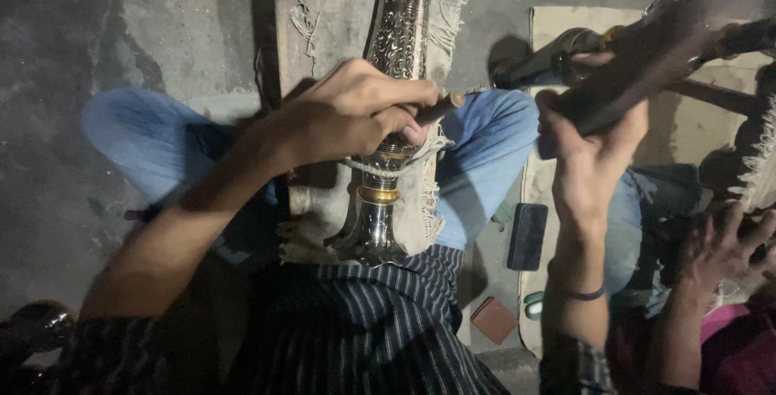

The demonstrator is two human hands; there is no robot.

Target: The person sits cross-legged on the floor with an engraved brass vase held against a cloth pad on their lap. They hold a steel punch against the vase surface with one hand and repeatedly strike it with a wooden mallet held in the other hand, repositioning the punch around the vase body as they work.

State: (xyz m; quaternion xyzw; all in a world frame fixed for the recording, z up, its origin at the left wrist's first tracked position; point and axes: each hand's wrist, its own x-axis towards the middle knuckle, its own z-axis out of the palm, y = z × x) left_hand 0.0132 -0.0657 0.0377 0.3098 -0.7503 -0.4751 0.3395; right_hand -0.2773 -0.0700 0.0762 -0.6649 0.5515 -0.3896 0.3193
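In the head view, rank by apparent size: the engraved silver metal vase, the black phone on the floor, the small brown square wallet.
1. Engraved silver metal vase, by far the largest.
2. Black phone.
3. Small brown square wallet, slightly smaller, though the two are close.

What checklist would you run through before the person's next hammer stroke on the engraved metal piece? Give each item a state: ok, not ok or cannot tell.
1. Left hand grips the punch against the engraved silver vessel: ok.
2. Right hand holds the dark wooden mallet, raised off the work: ok.
3. Vessel lies on the frayed cloth across the lap, supported: ok.
4. Punch tip sits on the intended spot: cannot tell, the hand hides it.
5. Another person's hand at the right edge is out of the mallet's path: cannot tell.
6. Dark phone on the mat lies apart from the work: ok.
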